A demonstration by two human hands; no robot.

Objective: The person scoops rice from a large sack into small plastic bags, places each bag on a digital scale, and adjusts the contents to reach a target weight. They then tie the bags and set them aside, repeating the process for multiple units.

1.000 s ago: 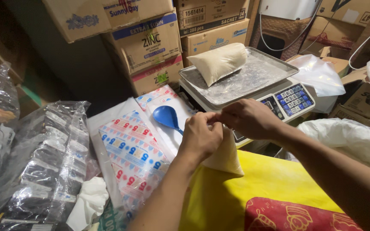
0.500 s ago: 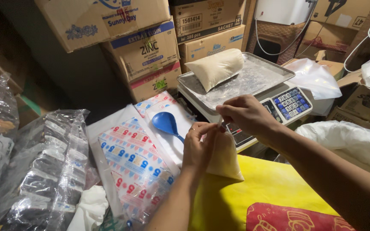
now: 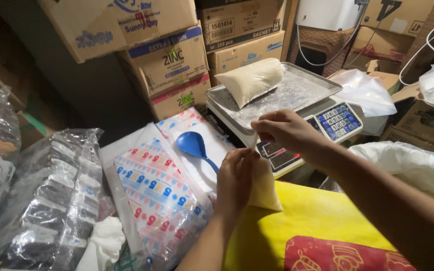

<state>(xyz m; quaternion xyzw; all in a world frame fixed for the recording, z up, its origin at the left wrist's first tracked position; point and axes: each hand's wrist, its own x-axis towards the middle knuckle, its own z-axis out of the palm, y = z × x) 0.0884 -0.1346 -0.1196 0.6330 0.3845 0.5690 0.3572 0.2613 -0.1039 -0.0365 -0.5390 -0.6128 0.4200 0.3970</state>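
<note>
My left hand point(image 3: 235, 179) grips the neck of a small clear plastic bag point(image 3: 264, 186) filled with pale powder, resting on a yellow sack point(image 3: 307, 226). My right hand point(image 3: 283, 131) pinches the bag's top just above the left hand. Behind them stands a digital scale point(image 3: 327, 123) with a metal tray point(image 3: 305, 88), on which a second filled bag point(image 3: 251, 79) lies. A blue plastic spoon point(image 3: 193, 146) lies to the left of my hands on packs of printed plastic bags point(image 3: 156, 188).
Stacked cardboard boxes point(image 3: 177, 65) fill the back. Bundles of clear plastic packs point(image 3: 51, 200) lie at the left. A large white sack point(image 3: 413, 165) sits at the right, with more plastic bags point(image 3: 365, 90) beyond the scale.
The hands stayed together on the small bag, with the right hand lifting its top slightly higher toward the scale. The view shifted a little.
</note>
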